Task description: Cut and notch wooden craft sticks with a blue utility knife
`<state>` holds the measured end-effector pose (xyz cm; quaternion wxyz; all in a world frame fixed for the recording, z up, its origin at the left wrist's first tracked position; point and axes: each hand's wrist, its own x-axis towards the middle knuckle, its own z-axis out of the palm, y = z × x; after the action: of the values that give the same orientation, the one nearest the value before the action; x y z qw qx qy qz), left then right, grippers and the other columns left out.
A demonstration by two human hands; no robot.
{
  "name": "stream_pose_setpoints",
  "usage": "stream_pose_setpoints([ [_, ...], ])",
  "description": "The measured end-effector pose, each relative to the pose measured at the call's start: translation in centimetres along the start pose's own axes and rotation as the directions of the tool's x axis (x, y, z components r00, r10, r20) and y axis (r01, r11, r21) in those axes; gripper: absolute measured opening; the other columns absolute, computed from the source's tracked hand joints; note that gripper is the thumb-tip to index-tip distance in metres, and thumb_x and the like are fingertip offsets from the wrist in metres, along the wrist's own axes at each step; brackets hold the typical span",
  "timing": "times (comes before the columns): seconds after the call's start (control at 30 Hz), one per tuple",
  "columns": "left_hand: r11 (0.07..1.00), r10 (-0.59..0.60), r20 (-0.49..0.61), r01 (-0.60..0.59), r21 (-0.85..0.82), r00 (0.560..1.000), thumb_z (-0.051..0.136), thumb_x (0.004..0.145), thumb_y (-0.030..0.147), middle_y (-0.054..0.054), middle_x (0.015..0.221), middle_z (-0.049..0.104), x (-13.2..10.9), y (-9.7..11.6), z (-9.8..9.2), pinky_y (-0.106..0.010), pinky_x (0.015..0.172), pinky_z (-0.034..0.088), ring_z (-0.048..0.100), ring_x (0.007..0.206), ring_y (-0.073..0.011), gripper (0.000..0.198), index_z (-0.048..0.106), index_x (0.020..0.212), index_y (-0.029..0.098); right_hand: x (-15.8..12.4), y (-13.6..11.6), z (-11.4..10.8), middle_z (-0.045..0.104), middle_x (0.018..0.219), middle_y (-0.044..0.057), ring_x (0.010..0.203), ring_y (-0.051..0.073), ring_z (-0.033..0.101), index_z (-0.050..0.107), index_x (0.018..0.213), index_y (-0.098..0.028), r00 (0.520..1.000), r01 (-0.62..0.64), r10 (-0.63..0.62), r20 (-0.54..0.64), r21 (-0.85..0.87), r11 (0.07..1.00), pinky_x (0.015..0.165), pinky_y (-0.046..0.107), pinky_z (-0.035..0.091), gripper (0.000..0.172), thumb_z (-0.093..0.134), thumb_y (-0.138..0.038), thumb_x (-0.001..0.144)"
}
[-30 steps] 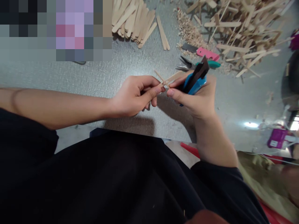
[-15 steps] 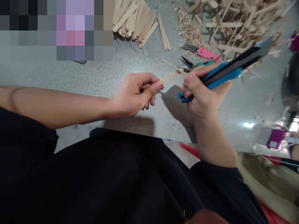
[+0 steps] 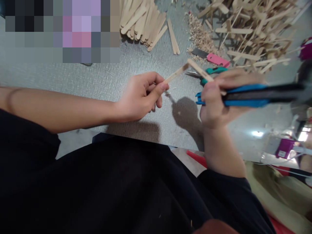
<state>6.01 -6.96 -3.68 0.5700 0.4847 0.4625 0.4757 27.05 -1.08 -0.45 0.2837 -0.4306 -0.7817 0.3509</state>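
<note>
Strip of wood (image 3: 175, 74) pinched in left hand (image 3: 143, 96), slanting far and right above table (image 3: 104, 81); tip apparently meeting second strip (image 3: 200, 70), gripped in right hand (image 3: 216, 113) along with blue cutter (image 3: 248, 95). Green-handled pliers (image 3: 216, 70) partly hidden behind second strip; pink-handled knife (image 3: 217, 60) farther, beside shavings (image 3: 201, 32).

Matte black-to-navy garment (image 3: 117, 182), loose on the person's torso, at 6 o'clock; soft folds run through the cloth. Left sleeve (image 3: 26, 138) at 9 o'clock and right sleeve (image 3: 229, 195) at 4 o'clock: both wide, of similar dark cloth, exposing the left forearm (image 3: 80, 105) and right forearm (image 3: 223, 149) down to the left hand (image 3: 142, 96) and right hand (image 3: 213, 112). A curved line (image 3: 10, 100) crosses the left forearm near its sleeve.
</note>
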Motion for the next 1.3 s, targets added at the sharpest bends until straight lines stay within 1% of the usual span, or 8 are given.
stream_pose_setpoints([
  [0.2,0.999,0.025,-0.047,-0.024,0.021,0.999,0.083,0.115,0.060,0.003,0.067,0.076,0.0,-0.1,0.2,-0.023,0.050,0.046,0.059,0.048,-0.0091,0.043,0.069,0.099,0.022,-1.6,-2.9,-0.3,0.089,0.111,0.004,0.114,0.040,0.088,0.082,0.131,-0.046,0.997,0.044,-0.046,-0.060,-0.027,0.999,0.089,0.060,0.075,0.060,0.114,-0.059,0.082],
  [0.3,0.998,0.040,-0.055,-0.037,0.045,0.998,0.082,0.116,0.059,0.002,0.072,0.079,0.0,-0.5,0.1,-0.023,0.051,0.048,0.061,0.050,-0.0094,0.042,0.069,0.100,0.023,-1.7,-3.6,-0.2,0.089,0.113,0.005,0.113,0.039,0.088,0.082,0.129,-0.045,0.994,0.069,-0.073,-0.087,-0.046,0.997,0.086,0.059,0.075,0.056,0.112,-0.060,0.085],
  [0.53,0.997,0.056,-0.099,-0.051,0.052,0.994,0.079,0.117,0.048,-0.002,0.079,0.084,0.2,-0.7,-0.1,-0.023,0.053,0.050,0.068,0.055,-0.0109,0.031,0.073,0.102,0.021,-2.1,-0.6,0.3,0.086,0.108,0.006,0.106,0.038,0.087,0.081,0.118,-0.041,0.982,0.112,-0.126,-0.141,-0.103,0.988,0.080,0.056,0.073,0.043,0.106,-0.062,0.090],
  [0.6,0.994,0.080,-0.102,-0.071,0.084,0.992,0.078,0.117,0.049,-0.003,0.080,0.085,0.2,-0.7,-0.2,-0.024,0.054,0.052,0.068,0.055,-0.0113,0.033,0.075,0.101,0.021,-2.4,0.5,0.4,0.083,0.095,0.004,0.090,0.034,0.085,0.079,0.107,-0.040,0.950,0.206,-0.228,-0.215,-0.117,0.971,0.076,0.054,0.071,0.032,0.100,-0.061,0.096],
  [0.73,0.914,0.323,-0.040,-0.301,0.272,0.946,0.072,0.119,0.046,-0.006,0.087,0.090,0.1,-1.2,-0.8,-0.026,0.065,0.061,0.080,0.066,-0.0148,0.032,0.088,0.109,0.021,-2.5,1.4,0.8,0.076,0.075,0.000,0.059,0.025,0.071,0.075,0.092,-0.038,0.781,0.439,-0.470,-0.411,-0.175,0.881,0.056,0.046,0.061,0.020,0.087,-0.047,0.106],
  [0.87,0.729,0.514,0.146,-0.521,0.443,0.845,0.070,0.118,0.038,-0.006,0.091,0.092,-0.1,-1.5,-1.2,-0.031,0.080,0.067,0.089,0.083,-0.0202,0.029,0.094,0.125,0.025,-2.2,1.2,1.1,0.080,0.080,0.001,0.063,0.025,0.075,0.080,0.099,-0.039,0.761,0.493,-0.507,-0.404,-0.146,0.857,0.056,0.042,0.061,0.011,0.091,-0.034,0.102],
  [1.07,0.950,0.269,0.084,-0.278,0.142,0.960,0.074,0.118,0.047,-0.003,0.085,0.085,0.3,-0.9,-0.5,-0.027,0.073,0.065,0.080,0.071,-0.0152,0.030,0.091,0.115,0.022,-1.9,2.5,1.7,0.082,0.087,0.000,0.067,0.024,0.076,0.082,0.103,-0.039,0.750,0.510,-0.519,-0.410,-0.142,0.849,0.066,0.044,0.065,0.012,0.094,-0.041,0.103],
  [1.3,0.993,0.116,0.060,-0.118,0.023,0.991,0.093,0.107,0.048,-0.002,0.088,0.083,0.9,-0.7,-0.5,-0.025,0.069,0.059,0.075,0.074,-0.0120,0.030,0.083,0.102,0.021,-1.4,3.4,2.4,0.084,0.084,-0.003,0.067,0.023,0.078,0.081,0.105,-0.039,0.720,0.564,-0.553,-0.420,-0.111,0.819,0.058,0.039,0.060,0.012,0.090,-0.033,0.099],
])
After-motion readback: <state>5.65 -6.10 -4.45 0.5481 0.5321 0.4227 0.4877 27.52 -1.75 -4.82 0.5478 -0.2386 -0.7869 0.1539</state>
